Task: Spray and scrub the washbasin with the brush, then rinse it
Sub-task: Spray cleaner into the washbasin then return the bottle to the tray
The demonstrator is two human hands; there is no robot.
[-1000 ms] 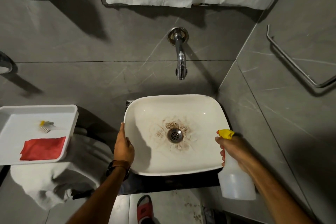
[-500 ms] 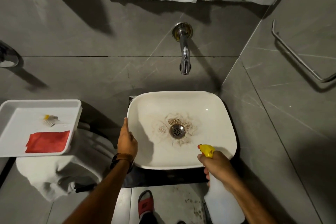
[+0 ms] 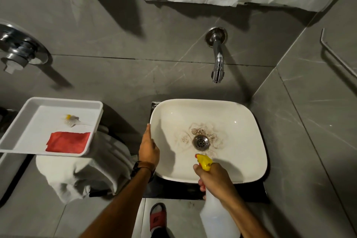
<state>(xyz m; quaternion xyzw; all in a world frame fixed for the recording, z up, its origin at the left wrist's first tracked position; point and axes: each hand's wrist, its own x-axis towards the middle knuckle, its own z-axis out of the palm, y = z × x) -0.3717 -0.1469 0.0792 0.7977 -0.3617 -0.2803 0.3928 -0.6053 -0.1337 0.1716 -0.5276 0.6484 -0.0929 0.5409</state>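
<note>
Right hand (image 3: 213, 177) closed around neck of translucent white plastic spray bottle (image 3: 218, 220), yellow nozzle (image 3: 204, 161) sticking out forward of the knuckles and aimed into white rounded-rectangular ceramic washbasin (image 3: 241, 121); bottle body hung down below the hand, over the basin's near rim. Left hand (image 3: 149, 149) laid flat-ish on the basin's left rim, fingers together and pointing away along the edge, thumb side on the inner wall; not gripping anything else, brown strap (image 3: 144, 166) on the wrist. Round metal drain (image 3: 201, 142) just ahead of the nozzle, between the two hands, ringed by brownish grime stains (image 3: 199, 131). Chrome wall spout (image 3: 218, 58) well beyond both hands, above the basin's far edge. White rectangular plastic tray (image 3: 19, 121) well to the left of left hand, holding a small brush with yellow tip and pale bristles (image 3: 71, 120) and a flat red cloth (image 3: 67, 142) nearer the tray's front edge; brush and cloth apart. Crumpled white towel (image 3: 81, 172) under the tray's right corner, just left of left forearm. Red slipper on a foot (image 3: 158, 216) on the grey tiled floor between the forearms. Chrome wall rail (image 3: 340, 54) far right of right hand.
</note>
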